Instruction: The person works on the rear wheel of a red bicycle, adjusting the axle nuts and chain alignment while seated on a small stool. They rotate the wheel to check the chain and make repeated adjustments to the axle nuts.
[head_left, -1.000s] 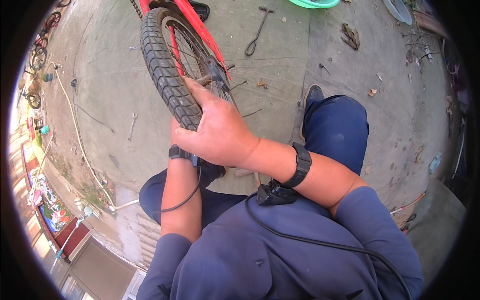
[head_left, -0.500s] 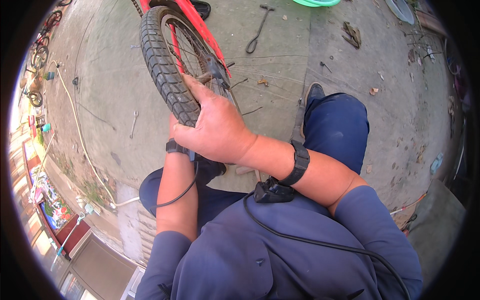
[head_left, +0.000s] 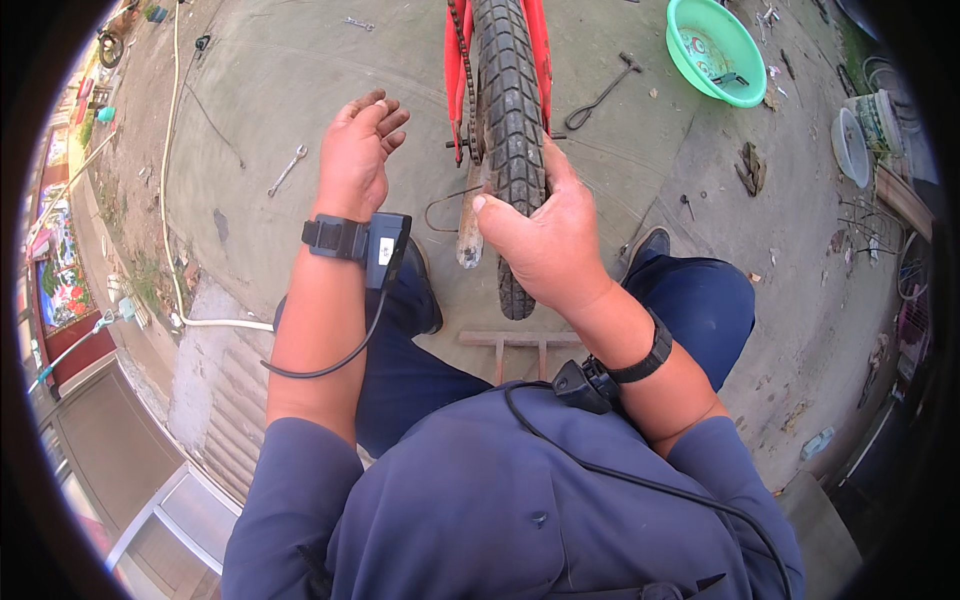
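A bicycle wheel with a black knobby tyre (head_left: 514, 110) stands upright in front of me, between the arms of a red frame (head_left: 537, 50). My right hand (head_left: 550, 235) wraps round the tyre's near part, with the thumb across the tread and the fingers along its right side. To the left of the wheel, my left hand (head_left: 355, 150) is in the air, apart from it, fingers loosely bent and holding nothing. A chain (head_left: 466, 80) runs along the wheel's left side. Below it is a worn, flat bar-like piece (head_left: 469, 235), partly beside the tyre.
A wrench (head_left: 287, 170) lies on the ground at left, and a T-handled metal hook tool (head_left: 602, 92) at right. Beyond stands a green basin (head_left: 715, 55). A wooden stool edge (head_left: 520, 339) shows between my legs. A pale hose (head_left: 170, 200) runs along the left.
My left hand has come out from behind the wheel to its left side. The right hand stays on the tyre. My view has turned, so the wheel appears straighter and farther right.
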